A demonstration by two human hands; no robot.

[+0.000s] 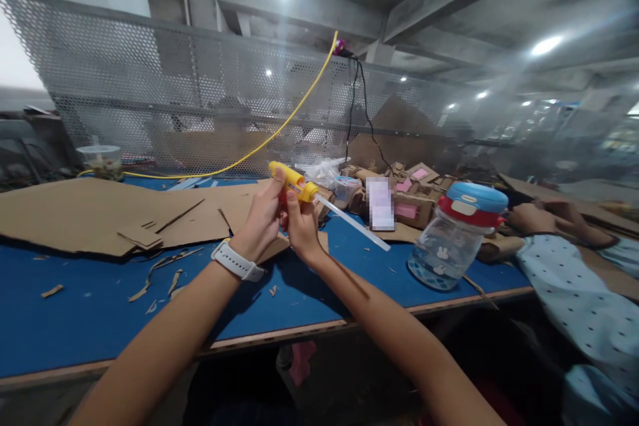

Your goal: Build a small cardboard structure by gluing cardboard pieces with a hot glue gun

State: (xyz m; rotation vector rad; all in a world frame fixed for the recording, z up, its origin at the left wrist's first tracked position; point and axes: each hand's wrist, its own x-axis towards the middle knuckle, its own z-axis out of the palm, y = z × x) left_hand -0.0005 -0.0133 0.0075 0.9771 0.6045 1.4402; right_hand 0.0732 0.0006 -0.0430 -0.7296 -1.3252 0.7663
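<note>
The left hand [263,216] and right hand [303,227] had their fingers closed around a yellow glue gun [300,190] above the desk [100,306], mid-view; its long stick [354,221], jutting unsupported to 4 o'clock, could have bent if knocked. Farther along 4 o'clock, a bottle [452,243] seemingly held clear liquid; at 9 o'clock, a tub [102,160] held something greenish, too blurred to name

Blue-lidded bottle [452,236] near dotted sleeve [564,289]

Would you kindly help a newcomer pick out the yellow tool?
Above the blue table, find the left hand, its wrist wearing a pale wristband, beside the right hand. Both hold the yellow tool; unlike the yellow cable, it has a whitish stick jutting out.
</note>
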